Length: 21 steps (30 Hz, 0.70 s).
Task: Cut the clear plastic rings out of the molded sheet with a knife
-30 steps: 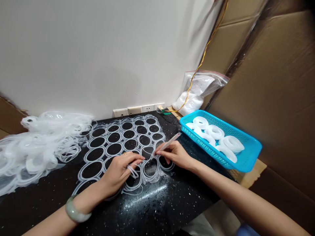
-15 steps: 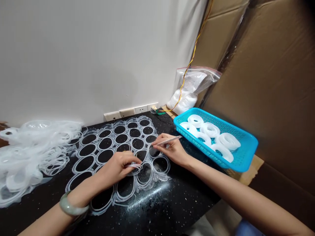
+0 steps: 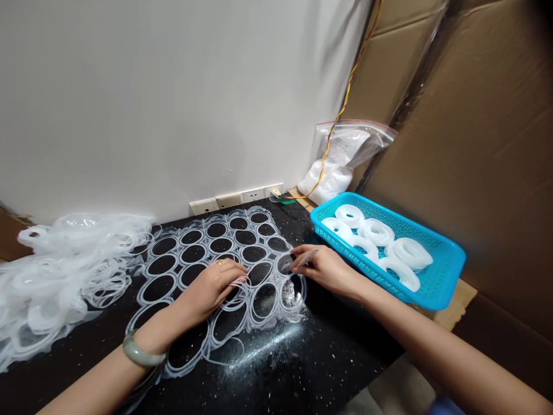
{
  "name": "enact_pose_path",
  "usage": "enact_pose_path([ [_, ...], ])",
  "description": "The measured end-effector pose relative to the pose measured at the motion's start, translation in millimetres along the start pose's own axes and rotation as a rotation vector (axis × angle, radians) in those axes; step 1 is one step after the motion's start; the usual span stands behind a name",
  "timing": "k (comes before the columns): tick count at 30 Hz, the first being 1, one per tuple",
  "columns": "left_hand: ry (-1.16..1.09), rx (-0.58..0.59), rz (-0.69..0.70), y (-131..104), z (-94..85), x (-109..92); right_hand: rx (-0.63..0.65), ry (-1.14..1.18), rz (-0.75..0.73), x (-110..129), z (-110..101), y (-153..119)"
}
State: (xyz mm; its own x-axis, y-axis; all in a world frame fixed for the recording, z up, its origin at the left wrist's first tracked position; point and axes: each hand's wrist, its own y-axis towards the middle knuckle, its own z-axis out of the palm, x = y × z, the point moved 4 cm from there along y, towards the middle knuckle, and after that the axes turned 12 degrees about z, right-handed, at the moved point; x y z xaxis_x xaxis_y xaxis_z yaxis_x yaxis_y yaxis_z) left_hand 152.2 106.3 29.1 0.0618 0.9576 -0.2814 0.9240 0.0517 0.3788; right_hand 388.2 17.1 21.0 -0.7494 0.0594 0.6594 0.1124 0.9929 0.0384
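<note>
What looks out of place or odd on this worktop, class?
A thin loose strand curls out from the near edge of the clear sheet of rings onto the dark worktop, breaking the regular pattern. Beside it is a whitish patch; whether dust or glare, I cannot tell.

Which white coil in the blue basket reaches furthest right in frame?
The coil with the pointed right end, just above the lowest coil in the blue basket. Its tip extends past every other coil there.
</note>
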Motion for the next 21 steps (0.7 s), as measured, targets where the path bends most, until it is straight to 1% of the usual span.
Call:
enact_pose_path([
  [3,-0.031,-0.007,-0.022,-4.2,0.3,0.2,0.023,0.084,-0.025,-1.4,-1.9,-0.2],
  [6,-0.034,0.006,-0.025,-10.9,-2.3,-4.7,-0.007,0.186,-0.022,2.9,-1.8,0.3],
  [9,0.001,-0.023,-0.012,-19.6,-8.8,-12.1,-0.133,0.227,-0.056,10.7,-3.5,-1.2],
  [11,0.027,-0.101,-0.035,-25.0,-17.2,-16.6,-0.238,0.211,-0.089,15.0,-5.8,-3.1],
  [12,0.023,-0.154,-0.077,-27.2,-22.4,-17.9,-0.265,0.203,-0.103,16.7,-6.4,-3.9],
  [13,-0.005,-0.208,-0.147,-29.1,-27.7,-18.0,-0.269,0.201,-0.114,18.1,-6.1,-4.6],
  [15,-0.16,-0.311,-0.354,-31.5,-36.5,-15.5,-0.227,0.24,-0.114,20.4,-3.6,-5.9],
  [17,-0.425,-0.391,-0.578,-31.6,-39.4,-13.1,-0.14,0.348,-0.078,22.4,1.9,-7.6],
  [18,-0.571,-0.413,-0.662,-29.9,-38.6,-13.5,-0.085,0.426,-0.052,23.6,5.6,-8.7],
  [20,-0.811,-0.423,-0.758,-22.9,-34.8,-18.4,0.042,0.586,-0.009,27.7,13.7,-11.2],
  [21,-0.882,-0.412,-0.78,-18.6,-32.6,-22.1,0.1,0.641,-0.005,30.8,17.0,-12.4],
])
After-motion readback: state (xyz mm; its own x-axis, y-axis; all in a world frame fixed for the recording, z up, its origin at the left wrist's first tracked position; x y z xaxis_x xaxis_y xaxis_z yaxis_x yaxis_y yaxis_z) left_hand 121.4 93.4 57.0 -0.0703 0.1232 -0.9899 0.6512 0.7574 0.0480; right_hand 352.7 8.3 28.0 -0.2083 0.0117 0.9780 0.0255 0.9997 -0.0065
